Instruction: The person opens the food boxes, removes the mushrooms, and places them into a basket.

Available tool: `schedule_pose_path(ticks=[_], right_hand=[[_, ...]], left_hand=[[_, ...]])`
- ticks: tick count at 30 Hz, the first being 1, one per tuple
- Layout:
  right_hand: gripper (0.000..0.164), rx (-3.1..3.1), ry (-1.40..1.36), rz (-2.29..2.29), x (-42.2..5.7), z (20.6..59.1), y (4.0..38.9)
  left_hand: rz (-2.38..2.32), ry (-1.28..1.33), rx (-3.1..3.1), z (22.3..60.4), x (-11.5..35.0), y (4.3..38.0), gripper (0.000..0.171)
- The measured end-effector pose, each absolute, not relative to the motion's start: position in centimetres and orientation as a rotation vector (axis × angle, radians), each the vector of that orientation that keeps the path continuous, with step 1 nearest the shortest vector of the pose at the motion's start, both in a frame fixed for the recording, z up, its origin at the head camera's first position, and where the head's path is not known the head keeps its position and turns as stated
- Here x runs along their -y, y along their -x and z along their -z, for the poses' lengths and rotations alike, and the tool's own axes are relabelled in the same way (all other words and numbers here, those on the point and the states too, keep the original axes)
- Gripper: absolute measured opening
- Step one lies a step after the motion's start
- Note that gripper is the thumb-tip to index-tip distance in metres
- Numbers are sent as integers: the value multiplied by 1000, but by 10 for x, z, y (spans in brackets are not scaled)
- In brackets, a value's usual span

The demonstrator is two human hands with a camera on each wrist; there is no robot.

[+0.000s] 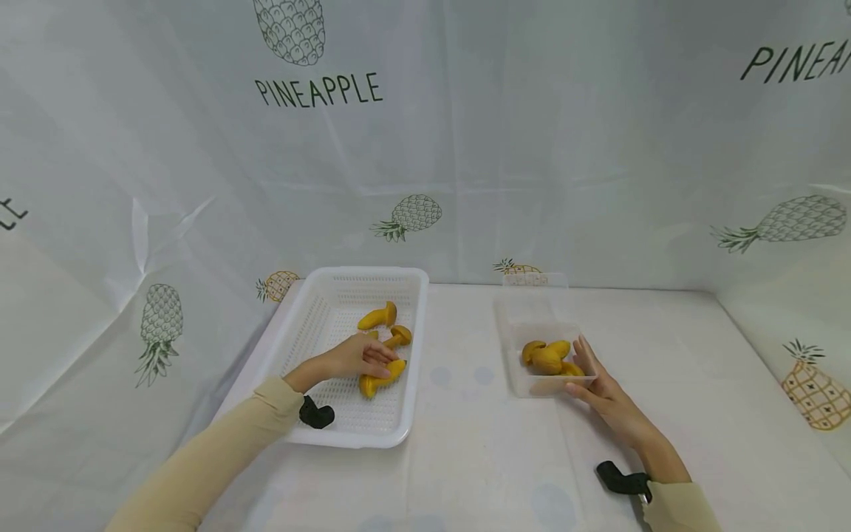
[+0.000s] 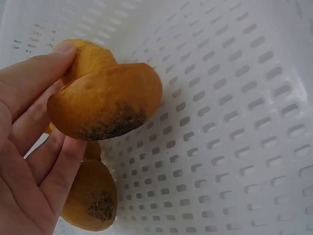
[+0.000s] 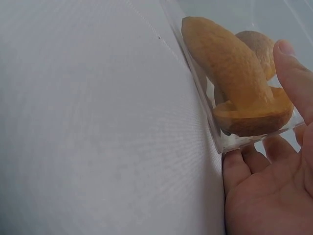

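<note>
In the head view, my left hand [image 1: 355, 357] is inside a white perforated plastic basket [image 1: 421, 325]. It pinches a yellow-orange mushroom [image 2: 110, 100] between thumb and fingers; the left wrist view shows dark marks on the cap. Another mushroom [image 2: 93, 198] lies below that hand. Farther back in the basket are two more mushrooms, one [image 1: 377, 317] behind the other [image 1: 399, 337]. My right hand [image 1: 610, 399] holds the near right corner of a clear plastic box [image 1: 525, 386], thumb and fingers on different sides. Several mushrooms [image 1: 547, 360] lie inside, one [image 3: 230, 63] seen through the wall.
The box's clear lid [image 1: 535, 295] stands raised at its back. A white cloth-covered table [image 1: 465, 428] lies between basket and box. Behind it hangs a pale curtain [image 1: 532, 133] printed with pineapples. Each wrist wears a black strap piece [image 1: 623, 479].
</note>
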State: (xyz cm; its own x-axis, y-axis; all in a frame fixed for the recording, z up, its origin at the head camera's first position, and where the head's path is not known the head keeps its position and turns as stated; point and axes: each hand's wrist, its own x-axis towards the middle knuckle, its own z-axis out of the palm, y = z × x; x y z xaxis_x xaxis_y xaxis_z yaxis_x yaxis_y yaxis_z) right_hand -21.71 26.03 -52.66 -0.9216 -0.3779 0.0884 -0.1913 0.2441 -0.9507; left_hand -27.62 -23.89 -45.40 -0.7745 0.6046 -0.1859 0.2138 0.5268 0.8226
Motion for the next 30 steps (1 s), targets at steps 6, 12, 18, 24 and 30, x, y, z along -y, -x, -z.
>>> schedule_pose_path(ticks=[6, 12, 18, 24, 30], right_hand=[[89, -2345, 527, 1756, -260, 525, 217], [89, -2337, 518, 1764, -259, 525, 216], [89, -2326, 532, 1772, -260, 526, 216], [89, -2350, 517, 1758, -262, 525, 216], [89, -2352, 523, 1763, -262, 527, 218]], left_hand=[[-1172, -688, -2282, 453, 242, 277, 36], [-1241, -721, -2246, 446, 246, 283, 36], [-1267, -712, -2323, 426, 240, 289, 38], [-1417, -757, -2338, 403, 221, 298, 35], [-1525, -777, -2254, 393, 191, 301, 33]])
